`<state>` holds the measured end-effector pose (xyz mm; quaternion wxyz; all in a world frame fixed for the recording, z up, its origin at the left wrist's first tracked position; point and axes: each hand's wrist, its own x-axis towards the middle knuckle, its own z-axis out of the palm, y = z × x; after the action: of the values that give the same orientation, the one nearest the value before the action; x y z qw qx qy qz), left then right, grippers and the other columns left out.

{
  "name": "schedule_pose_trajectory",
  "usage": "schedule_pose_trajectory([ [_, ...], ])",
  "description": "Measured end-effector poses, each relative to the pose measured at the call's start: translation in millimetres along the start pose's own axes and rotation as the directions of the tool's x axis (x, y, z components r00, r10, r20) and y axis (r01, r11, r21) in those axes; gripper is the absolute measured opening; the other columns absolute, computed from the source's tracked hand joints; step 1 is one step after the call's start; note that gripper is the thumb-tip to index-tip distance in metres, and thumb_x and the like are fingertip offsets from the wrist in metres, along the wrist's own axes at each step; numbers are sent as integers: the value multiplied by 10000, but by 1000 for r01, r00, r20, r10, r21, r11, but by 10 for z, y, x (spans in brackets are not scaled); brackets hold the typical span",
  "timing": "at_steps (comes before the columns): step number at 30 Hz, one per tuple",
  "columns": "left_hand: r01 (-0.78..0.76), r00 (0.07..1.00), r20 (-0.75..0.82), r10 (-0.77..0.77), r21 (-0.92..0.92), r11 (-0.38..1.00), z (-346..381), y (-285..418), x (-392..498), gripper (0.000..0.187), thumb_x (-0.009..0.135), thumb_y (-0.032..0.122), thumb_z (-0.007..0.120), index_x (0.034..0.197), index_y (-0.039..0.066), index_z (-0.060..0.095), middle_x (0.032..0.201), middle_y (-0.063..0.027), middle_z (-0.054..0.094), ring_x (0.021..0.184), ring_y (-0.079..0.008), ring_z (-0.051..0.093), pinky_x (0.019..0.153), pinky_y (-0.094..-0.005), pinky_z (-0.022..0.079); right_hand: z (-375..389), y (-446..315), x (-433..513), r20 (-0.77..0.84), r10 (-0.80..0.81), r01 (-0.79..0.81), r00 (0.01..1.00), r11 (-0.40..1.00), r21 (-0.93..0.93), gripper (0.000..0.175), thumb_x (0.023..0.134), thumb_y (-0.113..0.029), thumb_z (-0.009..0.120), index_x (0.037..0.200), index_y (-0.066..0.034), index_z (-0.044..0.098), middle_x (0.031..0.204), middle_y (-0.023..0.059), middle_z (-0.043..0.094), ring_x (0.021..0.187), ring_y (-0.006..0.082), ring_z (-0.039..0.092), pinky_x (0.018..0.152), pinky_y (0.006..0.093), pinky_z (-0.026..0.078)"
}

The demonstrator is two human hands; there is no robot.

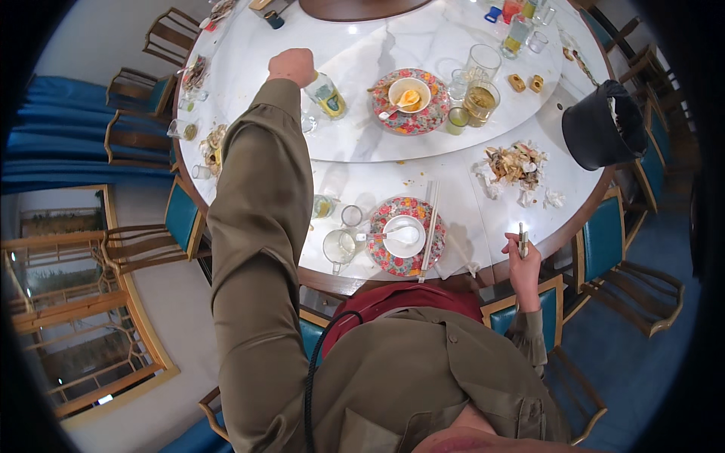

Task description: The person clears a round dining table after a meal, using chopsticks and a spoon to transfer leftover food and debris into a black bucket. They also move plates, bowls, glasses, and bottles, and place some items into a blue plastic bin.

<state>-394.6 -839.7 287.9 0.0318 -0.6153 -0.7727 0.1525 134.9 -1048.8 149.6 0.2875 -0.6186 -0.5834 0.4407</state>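
Observation:
My left hand (291, 65) reaches far over the round marble-topped table (453, 170), closed at the neck of a clear glass bottle with a yellow-green label (330, 102); the hand hides the bottle's top. Beyond the table's near edge, my right hand (524, 263) holds chopsticks (521, 240), seen nearly end-on. Between my arms, a floral plate (385, 261) bears a white bowl (405, 249) with a white spoon (401, 235), and pale chopsticks (430, 232) lie across its right side. Another floral plate (405, 127), right of the bottle, carries a bowl (396, 88) with orange-yellow remains and a spoon (409, 99).
Glasses (340, 249) stand left of the near plate. A glass pitcher of amber liquid (481, 105) and further glasses stand on the raised turntable (368, 153). Right lie food scraps and crumpled tissues (515, 167), near a black bin (592, 127) at the rim. Chairs (603, 243) surround the table.

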Motion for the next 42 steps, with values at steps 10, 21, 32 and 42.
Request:
schedule_pose_trajectory([
  [10, -50, 993, -114, 40, -90, 995, -87, -240, -742, 519, 936, 437, 615, 1285, 59, 546, 1209, -194, 618, 1044, -357, 643, 873, -460, 519, 44, -15, 134, 21, 4, -3, 1000, 1000, -18, 192, 987, -105, 573, 1078, 18, 690, 716, 27, 620, 675, 74, 536, 618, 243, 423],
  [21, -209, 966, 125, 227, -141, 968, 755, -514, -2545, 329, 815, 372, 727, 909, 57, 699, 808, -130, 675, 794, -331, 671, 682, -470, 515, 351, -206, 392, 160, -100, 91, 982, 994, 62, 192, 986, -101, 584, 1093, 22, 684, 733, 28, 647, 689, 78, 568, 637, 249, 457],
  [32, -24, 968, 236, 84, -244, 969, 521, -696, -2217, 407, 756, 381, 778, 951, 29, 711, 976, -185, 689, 925, -356, 662, 810, -447, 523, 318, -198, 244, 247, -51, 53, 968, 999, 0, 219, 1001, -155, 589, 1094, 21, 680, 736, 12, 632, 716, 64, 545, 651, 236, 435],
  [42, 37, 986, 166, 31, -388, 921, -326, -512, -1050, 480, 847, 304, 745, 1090, -84, 600, 854, -161, 637, 540, -191, 606, 449, -325, 513, 324, -64, 225, 178, -80, 76, 981, 997, 33, 204, 990, -130, 584, 1090, 12, 692, 726, 25, 643, 679, 60, 548, 600, 243, 434],
])
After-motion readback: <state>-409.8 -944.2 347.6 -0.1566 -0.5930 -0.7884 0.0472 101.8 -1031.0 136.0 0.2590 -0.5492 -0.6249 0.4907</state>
